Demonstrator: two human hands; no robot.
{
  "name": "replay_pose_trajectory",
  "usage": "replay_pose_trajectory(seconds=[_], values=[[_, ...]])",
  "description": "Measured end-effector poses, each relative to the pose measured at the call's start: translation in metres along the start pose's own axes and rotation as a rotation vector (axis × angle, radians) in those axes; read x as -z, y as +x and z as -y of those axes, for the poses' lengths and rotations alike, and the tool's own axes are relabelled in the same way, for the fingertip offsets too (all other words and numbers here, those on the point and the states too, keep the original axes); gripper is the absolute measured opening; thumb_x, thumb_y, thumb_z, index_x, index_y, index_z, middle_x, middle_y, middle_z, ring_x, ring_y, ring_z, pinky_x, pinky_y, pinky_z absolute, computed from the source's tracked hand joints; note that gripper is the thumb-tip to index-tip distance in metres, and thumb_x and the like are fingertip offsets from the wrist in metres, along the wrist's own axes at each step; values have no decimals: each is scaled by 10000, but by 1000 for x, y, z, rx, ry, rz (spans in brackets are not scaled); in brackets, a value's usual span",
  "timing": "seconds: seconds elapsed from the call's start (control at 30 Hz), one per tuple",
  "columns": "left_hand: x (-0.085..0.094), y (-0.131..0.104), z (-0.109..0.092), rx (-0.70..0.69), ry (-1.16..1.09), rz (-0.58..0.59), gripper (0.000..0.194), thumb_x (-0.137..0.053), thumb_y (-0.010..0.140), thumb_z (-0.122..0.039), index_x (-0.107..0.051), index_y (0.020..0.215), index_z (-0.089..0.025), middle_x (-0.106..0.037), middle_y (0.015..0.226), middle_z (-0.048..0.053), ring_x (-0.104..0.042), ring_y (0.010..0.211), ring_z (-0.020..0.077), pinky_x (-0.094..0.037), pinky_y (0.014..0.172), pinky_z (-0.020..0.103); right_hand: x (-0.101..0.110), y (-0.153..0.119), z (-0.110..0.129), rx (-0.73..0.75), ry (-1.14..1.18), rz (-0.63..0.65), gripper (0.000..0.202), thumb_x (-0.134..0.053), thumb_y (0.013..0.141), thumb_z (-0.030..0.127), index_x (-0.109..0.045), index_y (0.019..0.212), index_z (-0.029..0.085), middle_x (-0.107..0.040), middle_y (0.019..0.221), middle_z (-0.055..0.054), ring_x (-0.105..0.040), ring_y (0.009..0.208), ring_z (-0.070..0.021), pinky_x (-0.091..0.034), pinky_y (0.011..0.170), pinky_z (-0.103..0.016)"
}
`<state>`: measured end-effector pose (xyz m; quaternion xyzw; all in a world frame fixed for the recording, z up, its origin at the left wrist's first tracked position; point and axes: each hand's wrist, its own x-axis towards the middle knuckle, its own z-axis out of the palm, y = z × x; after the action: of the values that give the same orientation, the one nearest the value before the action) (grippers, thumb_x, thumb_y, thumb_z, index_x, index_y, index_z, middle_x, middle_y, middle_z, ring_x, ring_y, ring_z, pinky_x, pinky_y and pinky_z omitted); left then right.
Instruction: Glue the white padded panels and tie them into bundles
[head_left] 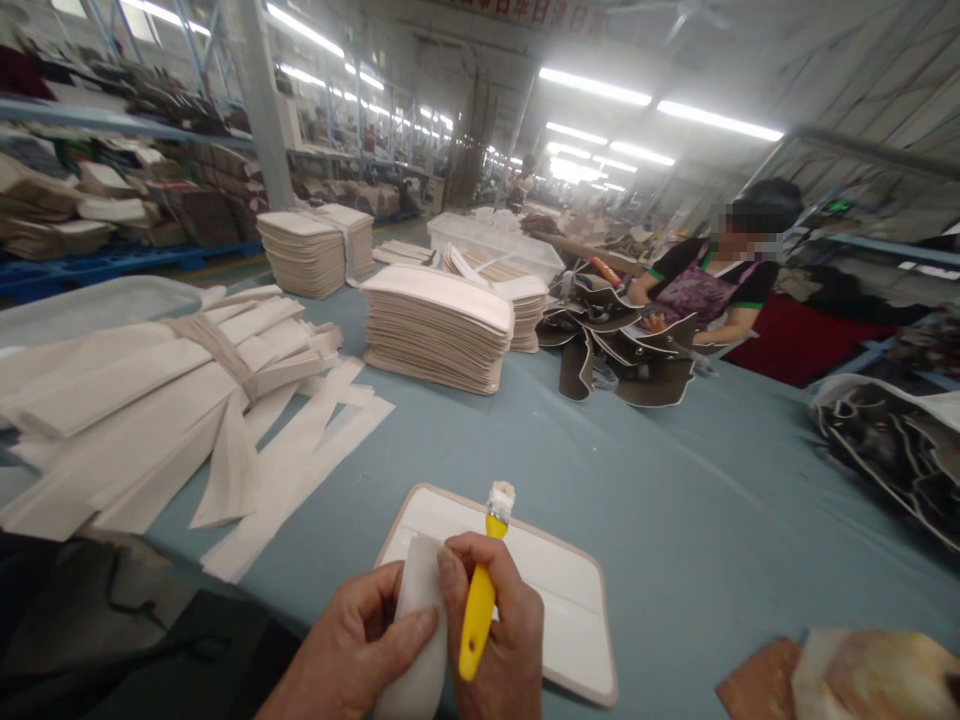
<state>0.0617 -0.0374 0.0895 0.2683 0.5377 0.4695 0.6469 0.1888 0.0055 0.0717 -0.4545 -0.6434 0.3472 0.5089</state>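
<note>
My left hand (356, 635) and right hand (514, 620) pinch a pale, curved strip (421, 590), the right also gripping a yellow-handled brush (480, 600), near the blue-green tabletop's (690, 520) front edge; tube lights (595, 87) overhead

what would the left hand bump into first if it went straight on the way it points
Beyond the white strip it holds, the left hand would probably meet the right hand first, though depth there is hard to judge.
</note>
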Motion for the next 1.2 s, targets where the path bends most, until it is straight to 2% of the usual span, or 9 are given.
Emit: replay_pose_trajectory(seconds=[0.2,0.33,0.47,0.6,0.77,0.87,1.03,1.2], values=[[4,-1,5,64,-131,-2,580,-869,612,-655,-650,815,-158,-645,702,12,-548,613,124,-409,575,206,2,0,0,134,-124,-36,136,-602,976,263,-694,884,221,-701,712,21,-664,597,-110,-512,569,-174],[3,-2,5,50,-153,-51,586,-874,601,-660,-617,780,-164,-652,700,13,-541,603,117,-395,570,203,2,3,1,331,-206,-99,110,-603,951,175,-686,1001,227,-766,846,-12,-733,692,-131,-568,653,-192],[3,-1,7,-11,-143,-110,589,-881,596,-653,-581,731,-164,-581,618,-26,-442,547,79,-333,531,189,2,5,1,489,-257,-174,157,-608,927,129,-672,1040,217,-793,927,-50,-779,802,-163,-618,738,-217],[4,2,10,-59,-106,-133,616,-861,591,-691,-535,663,-174,-552,558,-38,-414,513,75,-307,508,193,3,4,-1,499,-297,-195,152,-609,935,141,-673,1053,213,-797,955,-65,-788,846,-176,-641,769,-240],[3,2,11,-106,-39,-184,572,-866,607,-661,-735,847,-158,-683,705,14,-532,638,132,-406,594,218,4,5,-1,531,-320,-223,143,-617,948,139,-680,1057,207,-802,942,-65,-790,855,-170,-634,791,-221],[1,1,8,-74,-69,-190,557,-881,595,-636,-756,860,-162,-715,750,27,-555,656,147,-433,616,233,4,5,1,529,-311,-239,133,-623,946,138,-687,1037,210,-805,941,-61,-792,853,-170,-630,811,-222],[3,0,5,10,-203,-89,568,-904,571,-619,-748,876,-166,-694,729,29,-552,638,145,-444,595,234,3,-1,-3,489,-275,-251,167,-620,921,110,-678,1030,222,-804,963,-55,-793,871,-181,-636,820,-247],[9,3,4,-2,-285,-67,519,-879,619,-624,-650,702,-165,-586,596,-10,-446,521,93,-395,497,203,6,-4,-7,472,-283,-254,195,-615,911,94,-675,1040,227,-805,956,-53,-794,868,-189,-643,806,-264]])
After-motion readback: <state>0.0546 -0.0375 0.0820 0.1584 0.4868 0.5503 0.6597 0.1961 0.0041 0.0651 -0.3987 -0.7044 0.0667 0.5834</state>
